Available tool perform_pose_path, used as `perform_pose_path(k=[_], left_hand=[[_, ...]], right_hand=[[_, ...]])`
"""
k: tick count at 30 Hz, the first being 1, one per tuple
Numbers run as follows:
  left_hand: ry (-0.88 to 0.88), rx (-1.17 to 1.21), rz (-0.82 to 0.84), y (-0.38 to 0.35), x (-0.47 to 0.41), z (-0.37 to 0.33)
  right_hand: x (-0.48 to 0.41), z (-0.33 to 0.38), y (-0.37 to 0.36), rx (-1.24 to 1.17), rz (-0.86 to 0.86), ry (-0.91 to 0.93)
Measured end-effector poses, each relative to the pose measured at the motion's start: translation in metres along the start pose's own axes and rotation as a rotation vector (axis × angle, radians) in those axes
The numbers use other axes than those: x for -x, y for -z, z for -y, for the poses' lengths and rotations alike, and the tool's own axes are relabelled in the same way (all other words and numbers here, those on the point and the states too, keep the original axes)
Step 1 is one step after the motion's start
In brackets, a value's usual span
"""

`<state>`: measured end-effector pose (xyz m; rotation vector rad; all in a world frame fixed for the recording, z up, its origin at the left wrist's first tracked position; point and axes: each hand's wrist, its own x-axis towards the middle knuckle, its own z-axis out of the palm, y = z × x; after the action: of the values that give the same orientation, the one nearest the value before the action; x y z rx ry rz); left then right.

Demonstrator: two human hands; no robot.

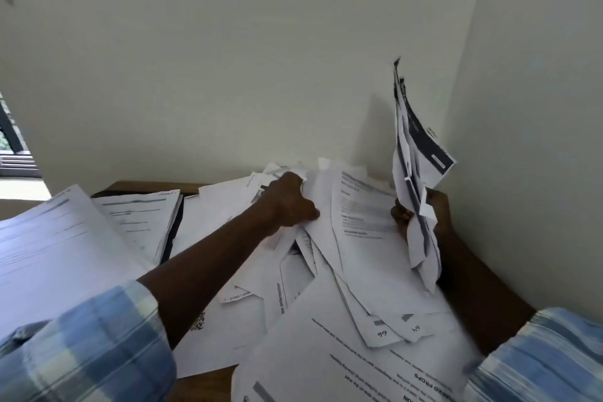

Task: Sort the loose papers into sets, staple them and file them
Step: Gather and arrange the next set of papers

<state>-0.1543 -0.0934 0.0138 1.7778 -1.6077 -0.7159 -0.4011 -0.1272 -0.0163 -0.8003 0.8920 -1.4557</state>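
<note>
A heap of loose printed papers (359, 258) covers the wooden table in the room's corner. My left hand (287, 202) reaches across into the far side of the heap, its fingers curled round the edge of some sheets there. At the right, my right hand (421, 215) grips a bunch of papers (414, 157) upright near the side wall; the bunch has dark blue header bands and bends over at the top. Both forearms come from blue checked sleeves.
A neater stack of sheets (143, 219) lies on a dark folder at the left, and a large sheet (49, 248) rises close to the camera. White walls close off the back and the right. A window (13, 140) shows at far left. Bare table edge (205, 382) shows near the front.
</note>
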Motion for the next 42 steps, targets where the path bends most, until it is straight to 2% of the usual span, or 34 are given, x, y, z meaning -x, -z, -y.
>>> perform_pose_path(k=[4,6,9,12,14,19,21,24,27,29,31,32,35,38,40,42], left_hand=[[-0.023,-0.070,-0.195,0.030,-0.011,-0.005],[-0.027,-0.102,-0.321,0.055,-0.013,-0.006],[0.009,-0.155,-0.479,0.088,-0.009,-0.005],[0.061,-0.262,-0.606,0.113,-0.004,0.002],[0.048,-0.242,-0.628,0.127,-0.004,0.012],[-0.085,-0.023,-0.580,0.140,0.010,0.031],[-0.111,-0.021,-0.627,0.141,0.015,0.036],[-0.139,0.017,-0.721,0.143,0.018,0.044],[-0.114,-0.040,-0.639,0.141,0.015,0.056],[-0.091,-0.366,-0.601,0.130,0.012,0.064],[-0.210,-0.680,-0.613,0.107,0.013,0.069],[-0.321,-0.715,-0.551,0.092,0.019,0.064],[-0.488,-0.526,-0.045,0.044,0.042,0.036],[-0.576,-0.592,0.350,-0.006,0.068,0.003],[-0.567,-0.710,0.486,-0.028,0.071,-0.007],[-0.552,-0.739,0.483,-0.033,0.066,-0.014]], right_hand=[[0.001,0.012,0.003,-0.045,0.024,0.088],[0.007,0.020,-0.003,0.037,0.003,0.017],[0.019,0.032,-0.008,-0.078,0.118,-0.031],[0.009,0.027,-0.002,-0.181,0.037,0.010],[0.013,0.027,-0.004,-0.177,0.019,0.009],[0.021,0.029,-0.009,-0.157,-0.083,-0.017],[0.021,0.028,-0.011,-0.163,-0.136,0.005],[0.022,0.031,-0.012,-0.167,-0.122,-0.020],[0.020,0.043,-0.017,-0.156,-0.163,0.015],[0.018,0.048,-0.022,-0.120,-0.186,0.081],[0.017,0.055,-0.028,-0.119,-0.193,0.077],[0.018,0.059,-0.030,-0.145,-0.189,0.066],[0.021,0.068,-0.025,-0.168,-0.178,0.032],[0.029,0.068,-0.016,-0.131,-0.159,-0.008],[0.034,0.064,-0.011,-0.125,-0.121,-0.035],[0.029,0.060,-0.005,-0.135,-0.104,-0.055]])
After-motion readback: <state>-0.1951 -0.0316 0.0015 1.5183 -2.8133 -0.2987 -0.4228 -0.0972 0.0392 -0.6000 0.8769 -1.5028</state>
